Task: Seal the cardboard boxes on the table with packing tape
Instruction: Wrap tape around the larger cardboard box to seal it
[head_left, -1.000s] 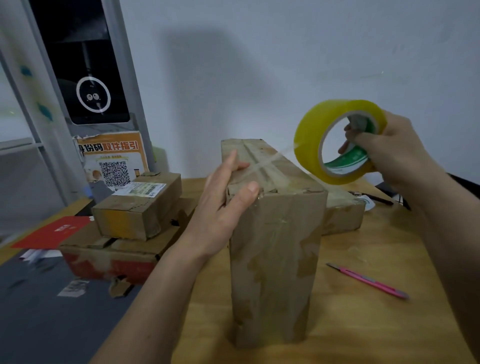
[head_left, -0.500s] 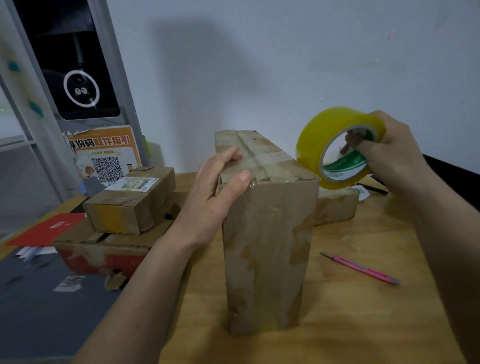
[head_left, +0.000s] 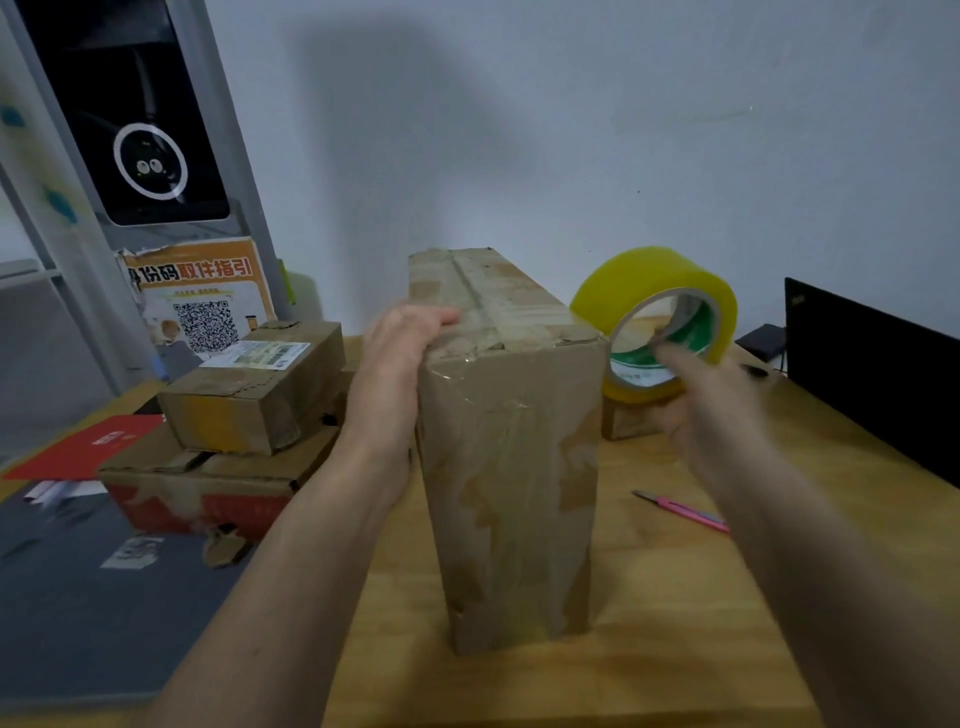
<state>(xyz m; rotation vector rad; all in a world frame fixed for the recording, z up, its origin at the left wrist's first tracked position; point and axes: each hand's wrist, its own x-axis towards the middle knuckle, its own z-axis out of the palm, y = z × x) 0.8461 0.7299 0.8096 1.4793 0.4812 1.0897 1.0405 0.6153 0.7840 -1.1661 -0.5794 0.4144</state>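
Note:
A tall worn cardboard box (head_left: 511, 467) stands upright in the middle of the wooden table (head_left: 675, 649). My left hand (head_left: 395, 374) lies against the box's upper left side, fingers curled over its top edge where clear tape runs across. My right hand (head_left: 711, 410) holds a yellow roll of packing tape (head_left: 657, 291), fingers hooked through its core, low beside the box's right top corner. Behind the roll a small low box (head_left: 626, 423) is mostly hidden.
Two stacked boxes, a small labelled one (head_left: 254, 395) on a flat red-sided one (head_left: 208, 483), sit at left. A pink utility knife (head_left: 680, 510) lies at right. A black laptop screen (head_left: 872, 379) stands at far right. A red card (head_left: 85, 454) overhangs the table's left edge.
My right hand has lowered the tape roll from above the box down to its right side. My left hand has pressed the tape flat over the top edge.

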